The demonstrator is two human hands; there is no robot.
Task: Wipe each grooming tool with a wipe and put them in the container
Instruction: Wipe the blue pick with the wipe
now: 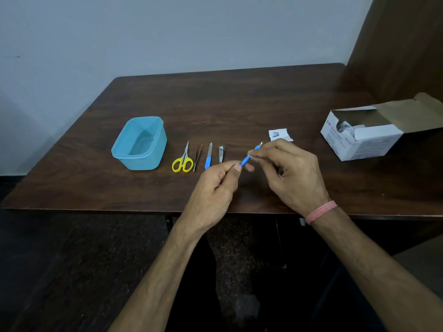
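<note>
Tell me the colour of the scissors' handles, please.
Yellow; the small metal scissors show best in the head view.

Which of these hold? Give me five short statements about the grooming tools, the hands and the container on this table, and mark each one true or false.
1. The light blue plastic container holds the yellow-handled scissors. False: the scissors lie on the dark wooden table beside it.
2. Both hands hold the blue-handled tool. True: the left hand pinches its lower end, the right hand grips higher up.
3. The silver nail clipper lies between the blue-handled nail file and the hands. True.
4. The white cardboard box is closed. False: its flap is open.
5. The thin metal tweezers lie inside the box. False: they lie beside the scissors.
</note>
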